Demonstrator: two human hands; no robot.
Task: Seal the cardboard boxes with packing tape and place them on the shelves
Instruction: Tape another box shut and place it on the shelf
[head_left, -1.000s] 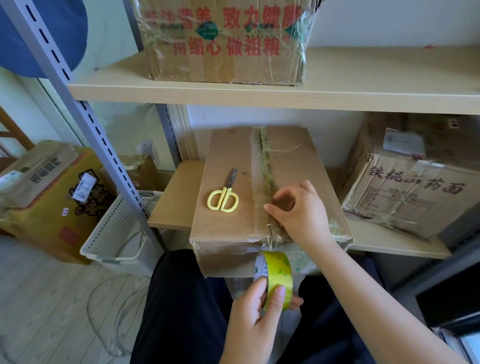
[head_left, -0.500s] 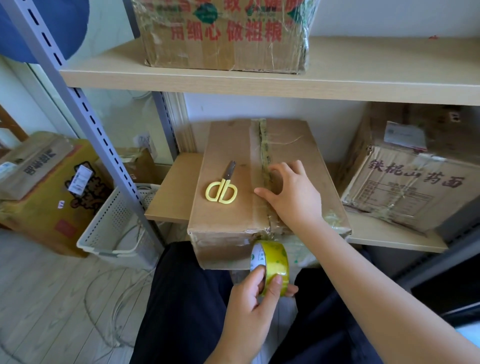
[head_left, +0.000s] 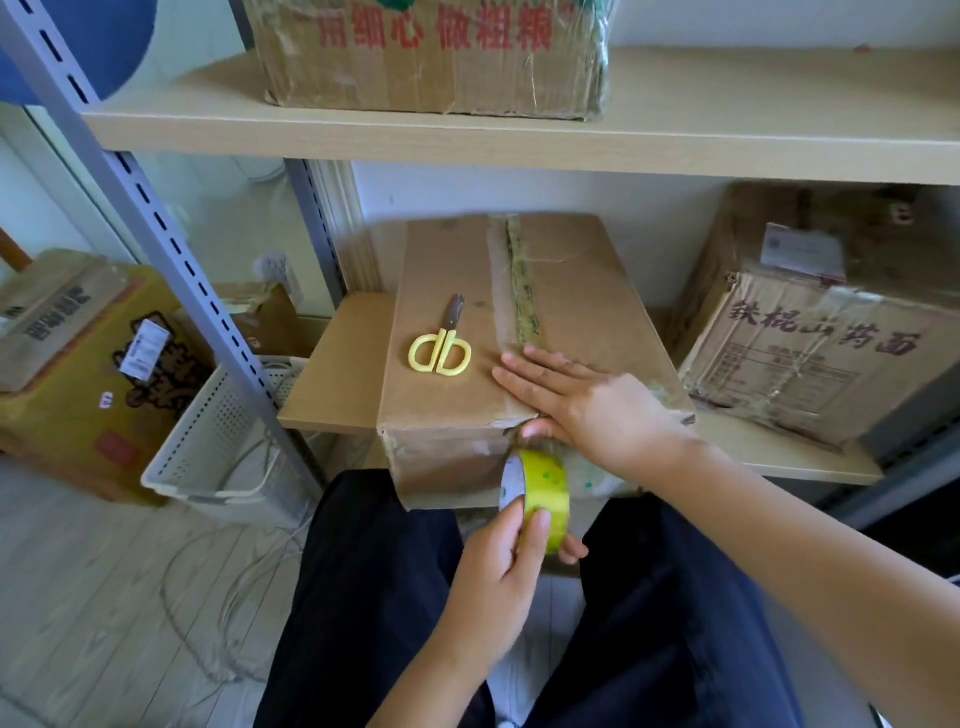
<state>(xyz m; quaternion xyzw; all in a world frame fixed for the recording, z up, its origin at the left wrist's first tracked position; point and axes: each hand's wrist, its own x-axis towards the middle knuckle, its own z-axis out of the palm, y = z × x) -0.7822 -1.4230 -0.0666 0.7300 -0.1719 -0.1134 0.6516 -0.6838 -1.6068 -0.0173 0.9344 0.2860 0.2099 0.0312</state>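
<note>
On box (head_left: 457, 332): one scissors (head_left: 440, 347), right hand (head_left: 587, 402) flat; left hand (head_left: 498, 577) apparently grips one tape roll (head_left: 540, 486).

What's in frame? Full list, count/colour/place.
box: 1, brown, on lower shelf edge, seam taped
scissors: 1, yellow handles, lying on box top, left of seam
tape roll: 1, yellow, in front of box
top box: 1, brown with red print, upper shelf
side box: 1, brown with dark print, lower shelf right
floor boxes: several, yellow-brown, floor left
basket: 1, white, floor beside shelf post
shelves: 2 boards, light wood
left hand: holds tape roll
right hand: flat on box top, presses tape near front edge
</note>
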